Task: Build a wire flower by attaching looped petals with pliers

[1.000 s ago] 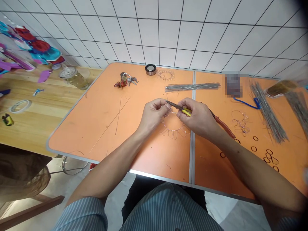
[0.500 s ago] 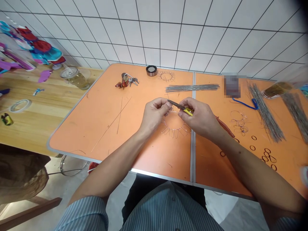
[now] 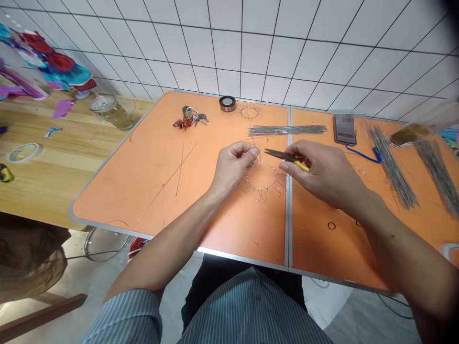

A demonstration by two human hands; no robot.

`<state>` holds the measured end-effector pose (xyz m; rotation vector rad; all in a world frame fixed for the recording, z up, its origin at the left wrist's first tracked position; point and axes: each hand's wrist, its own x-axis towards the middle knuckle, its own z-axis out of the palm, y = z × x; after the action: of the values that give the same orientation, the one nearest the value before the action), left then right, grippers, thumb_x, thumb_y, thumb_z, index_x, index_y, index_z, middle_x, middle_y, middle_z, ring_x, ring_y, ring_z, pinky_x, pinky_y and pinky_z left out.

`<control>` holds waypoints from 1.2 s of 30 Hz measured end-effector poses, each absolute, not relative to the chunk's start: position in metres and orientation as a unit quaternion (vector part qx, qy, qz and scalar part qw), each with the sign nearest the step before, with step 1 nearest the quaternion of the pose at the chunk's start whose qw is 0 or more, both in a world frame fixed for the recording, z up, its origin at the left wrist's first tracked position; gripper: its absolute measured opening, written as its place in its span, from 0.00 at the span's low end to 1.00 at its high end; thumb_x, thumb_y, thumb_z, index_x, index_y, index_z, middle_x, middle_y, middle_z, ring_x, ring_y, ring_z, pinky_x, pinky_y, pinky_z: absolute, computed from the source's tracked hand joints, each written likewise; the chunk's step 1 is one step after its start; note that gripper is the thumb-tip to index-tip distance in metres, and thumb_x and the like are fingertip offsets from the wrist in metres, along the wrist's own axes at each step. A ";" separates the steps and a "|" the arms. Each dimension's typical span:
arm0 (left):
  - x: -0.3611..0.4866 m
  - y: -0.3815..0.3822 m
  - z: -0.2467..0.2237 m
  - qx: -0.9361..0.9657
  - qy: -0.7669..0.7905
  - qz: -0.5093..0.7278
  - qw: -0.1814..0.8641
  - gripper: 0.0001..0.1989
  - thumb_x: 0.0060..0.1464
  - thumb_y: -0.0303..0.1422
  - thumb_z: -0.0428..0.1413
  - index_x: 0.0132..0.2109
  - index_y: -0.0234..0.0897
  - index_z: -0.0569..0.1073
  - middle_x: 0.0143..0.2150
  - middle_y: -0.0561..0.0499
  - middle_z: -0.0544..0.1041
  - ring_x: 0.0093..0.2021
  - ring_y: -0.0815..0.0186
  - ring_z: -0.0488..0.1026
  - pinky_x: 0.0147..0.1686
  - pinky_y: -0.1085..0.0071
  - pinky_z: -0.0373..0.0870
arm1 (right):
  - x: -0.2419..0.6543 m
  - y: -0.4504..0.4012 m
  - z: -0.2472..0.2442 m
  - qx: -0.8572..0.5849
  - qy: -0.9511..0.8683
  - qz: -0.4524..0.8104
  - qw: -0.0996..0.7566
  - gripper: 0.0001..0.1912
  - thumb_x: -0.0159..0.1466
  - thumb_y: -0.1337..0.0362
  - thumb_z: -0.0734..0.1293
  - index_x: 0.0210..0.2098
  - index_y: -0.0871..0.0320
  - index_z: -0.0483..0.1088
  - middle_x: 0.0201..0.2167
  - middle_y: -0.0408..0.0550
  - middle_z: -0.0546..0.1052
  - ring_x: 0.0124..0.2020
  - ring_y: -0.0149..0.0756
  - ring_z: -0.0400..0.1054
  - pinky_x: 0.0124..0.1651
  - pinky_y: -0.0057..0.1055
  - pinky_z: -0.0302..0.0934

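My left hand (image 3: 234, 165) pinches the upper left edge of a thin wire ring (image 3: 261, 188) with petal-like loops around its rim. The ring hangs over the orange table (image 3: 215, 224). In my right hand (image 3: 319, 167) is a pair of pliers (image 3: 287, 156) with dark pointed jaws and yellow grips. The jaws point left, a little apart from my left fingertips. A free end of wire (image 3: 255, 139) rises above my left fingers. My right hand covers part of the pliers' handles.
Behind the hands lies a bundle of straight wires (image 3: 287, 130); more wire bundles (image 3: 392, 167) lie right. A second looped ring (image 3: 249, 112), a tape roll (image 3: 227, 103) and keys (image 3: 191, 118) sit near the wall. A phone (image 3: 344, 130) and blue strap (image 3: 364, 154) lie back right. Loose wires (image 3: 168, 179) lie left.
My right hand has moved right with the pliers, drawing their jaws away from my left fingers. My left hand keeps its pinch on the wire ring.
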<state>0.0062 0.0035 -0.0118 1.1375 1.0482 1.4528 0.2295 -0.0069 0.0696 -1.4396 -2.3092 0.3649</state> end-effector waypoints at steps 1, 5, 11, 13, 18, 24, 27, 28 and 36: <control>0.006 0.003 -0.012 0.469 0.429 0.598 0.488 0.11 0.56 0.39 0.71 0.32 0.39 0.82 0.29 0.52 0.77 0.29 0.68 0.69 0.32 0.69 0.66 | 0.233 -0.006 0.072 -0.513 -0.832 0.123 0.171 0.10 0.71 0.52 0.70 0.41 0.52 0.77 0.37 0.50 0.84 0.36 0.46 0.73 0.38 0.39 0.54; 0.007 0.001 -0.010 0.473 0.427 0.593 0.492 0.10 0.56 0.38 0.71 0.32 0.39 0.82 0.28 0.53 0.77 0.29 0.68 0.69 0.32 0.69 0.66 | 0.241 0.002 0.080 -0.518 -0.841 0.109 0.108 0.12 0.72 0.51 0.70 0.42 0.52 0.79 0.36 0.49 0.84 0.34 0.45 0.73 0.36 0.38 0.50; 0.008 0.000 -0.009 0.481 0.420 0.591 0.493 0.12 0.56 0.40 0.72 0.32 0.39 0.82 0.29 0.52 0.77 0.30 0.68 0.70 0.33 0.69 0.67 | 0.245 0.009 0.081 -0.492 -0.862 0.108 0.062 0.13 0.72 0.49 0.71 0.40 0.51 0.78 0.34 0.48 0.83 0.31 0.44 0.71 0.36 0.38 0.48; 0.008 -0.001 -0.009 0.489 0.418 0.589 0.489 0.12 0.57 0.40 0.72 0.32 0.39 0.82 0.29 0.52 0.77 0.29 0.68 0.69 0.33 0.69 0.66 | 0.244 0.009 0.080 -0.485 -0.867 0.099 0.053 0.12 0.72 0.50 0.72 0.40 0.51 0.77 0.34 0.48 0.83 0.32 0.44 0.70 0.36 0.38 0.47; 0.008 -0.001 -0.008 0.515 0.415 0.584 0.471 0.12 0.58 0.40 0.72 0.33 0.38 0.82 0.30 0.52 0.77 0.31 0.67 0.70 0.34 0.68 0.66 | 0.236 0.007 0.087 -0.482 -0.872 0.082 0.012 0.13 0.73 0.50 0.70 0.42 0.52 0.78 0.31 0.48 0.81 0.33 0.46 0.72 0.36 0.38 0.47; 0.009 -0.002 -0.007 0.531 0.409 0.583 0.459 0.12 0.57 0.41 0.71 0.32 0.39 0.81 0.29 0.52 0.77 0.31 0.67 0.69 0.35 0.68 0.65 | 0.228 0.002 0.099 -0.462 -0.884 0.058 -0.048 0.15 0.76 0.52 0.64 0.47 0.53 0.79 0.35 0.51 0.84 0.39 0.49 0.76 0.35 0.38 0.49; 0.009 -0.003 -0.005 0.537 0.411 0.580 0.455 0.12 0.58 0.40 0.71 0.32 0.39 0.81 0.29 0.52 0.77 0.31 0.67 0.68 0.34 0.68 0.65 | 0.225 0.001 0.100 -0.463 -0.883 0.049 -0.060 0.15 0.76 0.52 0.64 0.48 0.53 0.79 0.35 0.51 0.84 0.40 0.50 0.77 0.35 0.38 0.49; 0.009 -0.003 -0.005 0.539 0.411 0.578 0.454 0.12 0.58 0.40 0.70 0.32 0.39 0.81 0.29 0.52 0.77 0.31 0.67 0.67 0.34 0.68 0.65 | 0.224 0.000 0.100 -0.464 -0.882 0.047 -0.065 0.15 0.77 0.52 0.64 0.48 0.53 0.79 0.34 0.50 0.84 0.39 0.50 0.77 0.35 0.38 0.49; 0.010 -0.007 0.001 0.558 0.416 0.570 0.436 0.10 0.60 0.37 0.67 0.32 0.38 0.80 0.29 0.52 0.76 0.31 0.67 0.67 0.35 0.67 0.64 | 0.223 -0.001 0.099 -0.458 -0.886 0.031 -0.070 0.16 0.78 0.51 0.63 0.49 0.54 0.78 0.35 0.51 0.84 0.38 0.48 0.77 0.33 0.37 0.47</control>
<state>0.0098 -0.0068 0.0006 1.3885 1.0339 1.4189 0.2225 -0.0013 0.0994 -1.5054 -2.9133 0.1010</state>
